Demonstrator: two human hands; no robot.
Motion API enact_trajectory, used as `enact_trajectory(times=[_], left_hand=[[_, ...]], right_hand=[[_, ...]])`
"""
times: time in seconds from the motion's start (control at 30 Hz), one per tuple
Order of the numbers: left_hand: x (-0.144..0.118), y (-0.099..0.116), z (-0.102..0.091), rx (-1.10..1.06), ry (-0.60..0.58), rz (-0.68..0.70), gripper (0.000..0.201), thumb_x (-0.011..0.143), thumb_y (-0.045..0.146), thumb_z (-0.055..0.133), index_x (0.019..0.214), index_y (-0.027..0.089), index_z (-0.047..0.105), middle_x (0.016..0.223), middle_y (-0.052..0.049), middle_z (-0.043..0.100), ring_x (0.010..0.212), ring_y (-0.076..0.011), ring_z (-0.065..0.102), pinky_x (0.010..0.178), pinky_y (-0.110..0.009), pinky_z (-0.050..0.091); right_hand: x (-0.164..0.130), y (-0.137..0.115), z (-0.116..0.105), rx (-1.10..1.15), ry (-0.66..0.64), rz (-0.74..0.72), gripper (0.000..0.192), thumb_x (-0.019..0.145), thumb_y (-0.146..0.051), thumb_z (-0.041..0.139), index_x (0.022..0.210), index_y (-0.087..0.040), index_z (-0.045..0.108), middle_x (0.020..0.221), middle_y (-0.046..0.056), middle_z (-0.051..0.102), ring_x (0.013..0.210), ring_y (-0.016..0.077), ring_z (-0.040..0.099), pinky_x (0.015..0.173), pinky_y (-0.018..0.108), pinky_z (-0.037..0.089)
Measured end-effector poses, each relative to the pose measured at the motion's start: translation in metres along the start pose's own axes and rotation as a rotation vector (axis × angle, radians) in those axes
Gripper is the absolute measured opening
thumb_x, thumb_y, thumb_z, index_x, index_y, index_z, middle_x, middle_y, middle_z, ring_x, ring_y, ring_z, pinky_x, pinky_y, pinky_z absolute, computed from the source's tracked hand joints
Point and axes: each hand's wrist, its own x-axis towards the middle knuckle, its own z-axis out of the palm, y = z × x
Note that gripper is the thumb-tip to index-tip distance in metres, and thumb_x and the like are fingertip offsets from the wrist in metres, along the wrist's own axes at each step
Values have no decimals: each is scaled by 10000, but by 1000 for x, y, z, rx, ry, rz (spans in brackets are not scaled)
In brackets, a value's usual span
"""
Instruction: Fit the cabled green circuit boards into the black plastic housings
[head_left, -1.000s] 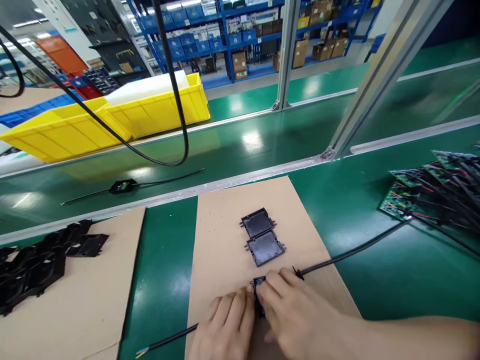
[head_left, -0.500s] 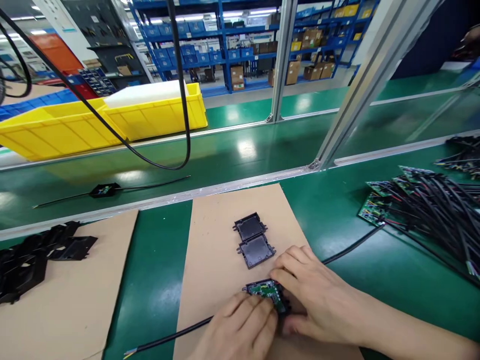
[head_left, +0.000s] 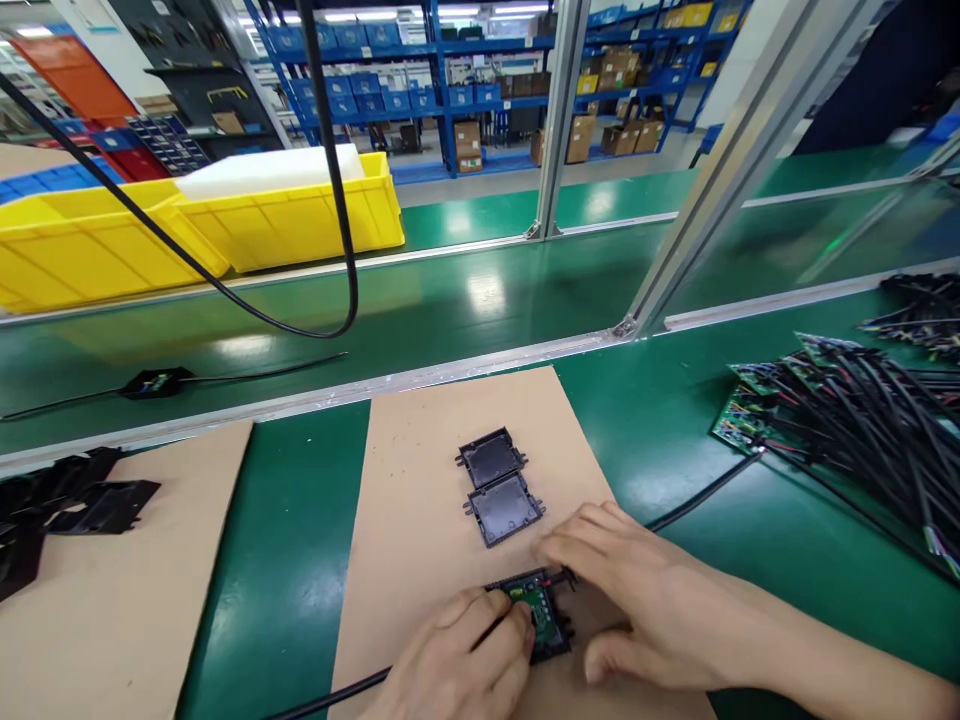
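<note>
A green circuit board sits in a small black plastic case on the cardboard sheet. My left hand is closed on its left part, fingertips on the board and the case's left side hidden. A black cable runs out to the lower left from under that hand. My right hand is open, its thumb apart from the fingers; the fingertips are near the red and black leads at the case's upper right corner. Just beyond lie two empty black case halves, side by side.
Boards with black cables are heaped at the right. More black case parts lie on a cardboard sheet at the left. A metal post rises ahead; a black cable hangs down. Yellow bins stand behind.
The thumb of my right hand has come away from the case, and its fingers have spread. More of the case's right side now shows. The view has shifted slightly.
</note>
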Motion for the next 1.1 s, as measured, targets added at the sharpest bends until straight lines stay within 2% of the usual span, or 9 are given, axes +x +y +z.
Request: enact_trajectory(times=[0.07,0.13,0.2,0.37,0.53,0.7,0.87,0.97,1.1], left_hand=[[0,1,1,-18,5,-5,316,1014,90,350,982,113,664,931,-29,683,915,-160,610,812,-257,514],[-1,1,1,-36,4,-8,324,1020,106,348,960,117,666,949,-28,687,920,-157,608,825,-258,514],[-3,3,1,-33,-11,-27,323,1022,115,355,948,123,669,1005,-28,690,939,-157,606,846,-262,510],[-7,8,8,18,33,-64,346,1015,108,343,920,135,675,1040,-50,688,938,-164,603,819,-275,517],[-1,8,7,-10,32,-101,399,1021,111,262,954,128,655,944,-61,696,836,-165,619,759,-275,525],[7,10,0,63,-52,-91,386,991,61,236,1167,83,579,842,-55,683,689,-180,617,635,-301,522],[9,18,4,90,-177,-137,322,932,49,309,1058,107,600,781,-51,635,642,-194,595,558,-308,496],[7,18,6,87,-201,-153,336,888,38,343,1118,97,581,825,-66,642,672,-205,601,588,-314,513],[-1,12,5,13,-169,-132,451,852,25,365,1283,66,491,960,-105,663,771,-207,615,664,-309,537]], right_hand=[[-8,4,-6,18,7,33,378,857,-201,635,1213,-200,508,1131,55,572,1074,222,474,935,351,370],[-11,6,-6,7,16,50,224,922,-113,468,1113,-193,551,1041,55,585,990,203,504,867,332,402],[-11,5,0,-24,22,44,245,918,-56,380,1007,-181,571,959,59,581,908,200,506,799,328,411],[-4,-5,20,-80,12,-14,297,746,48,404,898,-167,543,918,61,572,851,199,481,714,317,382],[0,-5,24,-188,56,-76,262,697,36,440,825,-178,521,850,37,575,771,186,453,599,324,290],[4,-3,25,-310,117,-138,222,691,17,471,791,-172,529,812,33,576,732,183,441,559,342,244],[8,-5,35,-508,99,-214,132,734,-60,521,800,-165,568,767,56,560,705,212,441,518,362,182],[7,-5,34,-500,92,-189,97,787,-92,522,818,-166,576,784,55,570,710,210,456,535,353,235],[-1,-1,24,-293,112,-63,120,864,-135,502,933,-178,590,898,47,590,814,197,496,683,322,363]])
